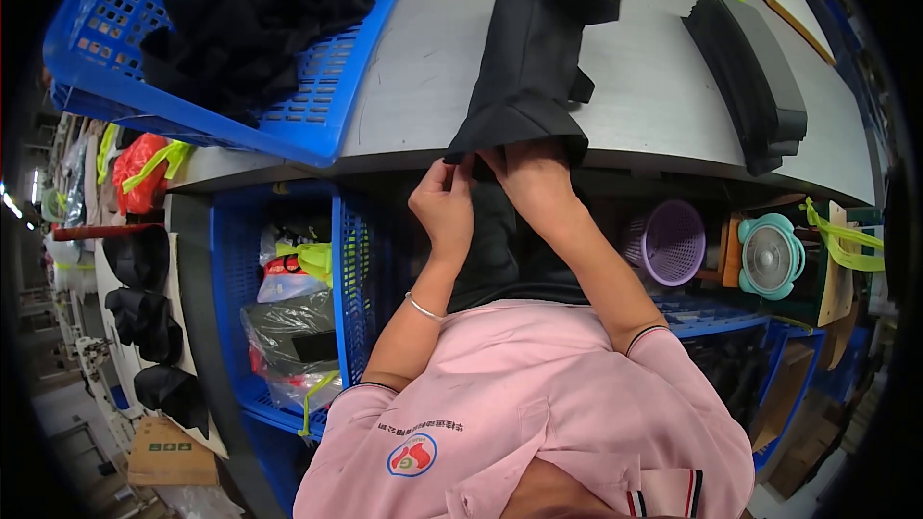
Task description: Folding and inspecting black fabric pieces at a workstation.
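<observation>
A long piece of black fabric (pixel 529 53), sewn into a folded, tube-like shape with flaps on its right side, lies across the grey table, its near end hanging over the front edge. At the left corner of that end, my left hand (pixel 444 210) pinches the fabric's edge between thumb and fingers. My right hand (pixel 535 183) is tucked under the same edge and closed on it, the thumb pointing toward my left hand. Most of the right fingers are hidden by the fabric.
A blue basket (pixel 332 125) heaped with black fabric (pixel 260 19) stands left on the table (pixel 413 67). Stacked black pieces (pixel 745 77) lie right. Below the tabletop are a blue crate (pixel 336 279) with bagged items, a purple basket (pixel 672 243) and a small turquoise fan (pixel 771 258).
</observation>
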Available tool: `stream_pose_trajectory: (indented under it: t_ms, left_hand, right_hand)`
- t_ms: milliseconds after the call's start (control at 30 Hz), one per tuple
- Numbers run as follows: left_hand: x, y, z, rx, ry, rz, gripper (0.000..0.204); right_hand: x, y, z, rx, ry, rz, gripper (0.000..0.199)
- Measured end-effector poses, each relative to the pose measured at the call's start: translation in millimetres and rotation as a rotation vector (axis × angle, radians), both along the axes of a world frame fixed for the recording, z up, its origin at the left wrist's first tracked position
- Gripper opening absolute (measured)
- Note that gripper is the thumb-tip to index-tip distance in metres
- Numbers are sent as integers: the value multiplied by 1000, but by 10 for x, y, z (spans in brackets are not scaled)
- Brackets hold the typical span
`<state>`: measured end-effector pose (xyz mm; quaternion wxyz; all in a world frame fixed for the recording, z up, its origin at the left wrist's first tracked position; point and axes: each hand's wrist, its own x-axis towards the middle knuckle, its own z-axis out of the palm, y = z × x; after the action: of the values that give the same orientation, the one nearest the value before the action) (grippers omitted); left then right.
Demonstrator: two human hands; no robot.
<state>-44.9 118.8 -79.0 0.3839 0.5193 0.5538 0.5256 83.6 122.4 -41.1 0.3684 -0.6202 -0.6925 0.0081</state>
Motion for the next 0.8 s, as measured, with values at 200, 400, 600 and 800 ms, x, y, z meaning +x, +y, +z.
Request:
stream_pose_trajectory:
  t_ms: [200, 400, 600, 800]
  left_hand:
    - [76, -16, -52, -86, -19, -30, 27]
    - [118, 35, -81, -91, -87, -45, 29]
    - [171, 14, -110, -95, -133, -78, 27]
    - [186, -65, -192, -222, -243, -231, 25]
  right_hand:
    - [-74, -3, -11, -16, -212, -236, 27]
    - [-49, -60, 71, -388, -263, -156, 32]
    - [-125, -20, 29, -71, -312, -120, 63]
    - [-76, 140, -22, -167, -291, -27, 49]
